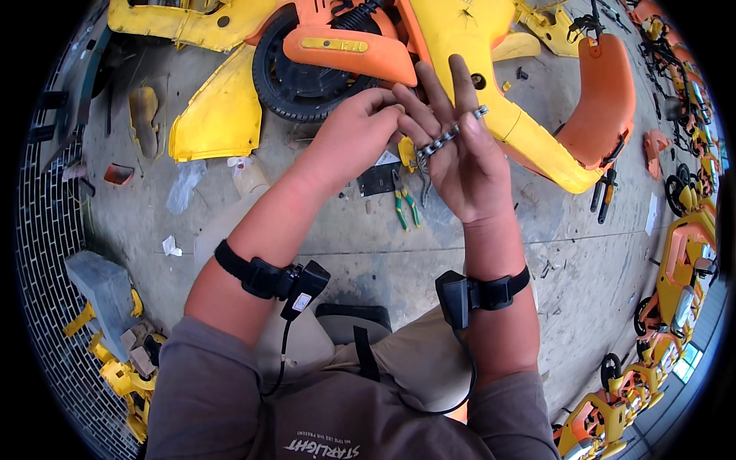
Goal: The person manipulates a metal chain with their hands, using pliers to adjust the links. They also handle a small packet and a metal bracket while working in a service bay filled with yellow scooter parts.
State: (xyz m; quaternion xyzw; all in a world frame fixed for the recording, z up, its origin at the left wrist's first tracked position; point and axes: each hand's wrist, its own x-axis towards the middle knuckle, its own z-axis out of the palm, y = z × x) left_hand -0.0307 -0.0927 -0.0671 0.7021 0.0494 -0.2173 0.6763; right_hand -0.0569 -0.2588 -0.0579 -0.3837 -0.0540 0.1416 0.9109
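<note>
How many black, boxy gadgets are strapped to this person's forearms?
2: one black, boxy gadget on the left forearm, another black, boxy gadget on the right forearm. Any on the undersides would be hidden.

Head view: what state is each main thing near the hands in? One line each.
Silver metal link chain: lying across the bare right hand, at the fingers.
Right hand: palm up, fingers extended, thumb over the chain.
Bare left hand: fingers bent, grip unclear.
Green-handled pliers: on the grey concrete floor, handles apart.
Clear plastic bag: crumpled, on the floor.
Round black wheel: partly covered by a curved orange panel.
</note>
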